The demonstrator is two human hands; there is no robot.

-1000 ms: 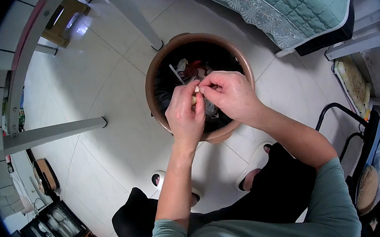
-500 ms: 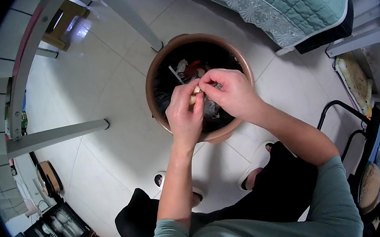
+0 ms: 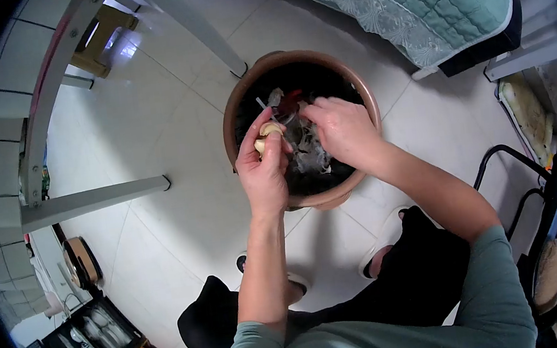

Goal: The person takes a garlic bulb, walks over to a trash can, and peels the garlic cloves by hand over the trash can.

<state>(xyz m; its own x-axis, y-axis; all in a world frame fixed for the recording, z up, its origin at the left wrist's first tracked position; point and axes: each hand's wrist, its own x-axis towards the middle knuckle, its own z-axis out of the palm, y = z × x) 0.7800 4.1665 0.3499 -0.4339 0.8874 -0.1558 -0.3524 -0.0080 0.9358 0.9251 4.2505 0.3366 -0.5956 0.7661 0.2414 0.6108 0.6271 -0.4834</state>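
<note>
Looks like we're mid-peel: our left hand [image 3: 264, 172] is pinching pale cloves [image 3: 266, 128] over nine o'clock of the bin [image 3: 229, 126]. Right hand's [image 3: 338, 124] at three, fingers curled, can't tell if loaded. Next probably calls for a fresh two-handed pinch.

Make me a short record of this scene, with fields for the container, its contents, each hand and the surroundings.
Container: round brown bin, dark inside, on the floor
Contents: crumpled, translucent pale scraps and a red scrap
Left hand: holds pale yellow, curved, garlic-like pieces over the bin
Right hand: also over the bin; whether it grips anything is unclear
Surroundings: white floor tiles; pale blue-green quilted cloth with lace-like border
</note>
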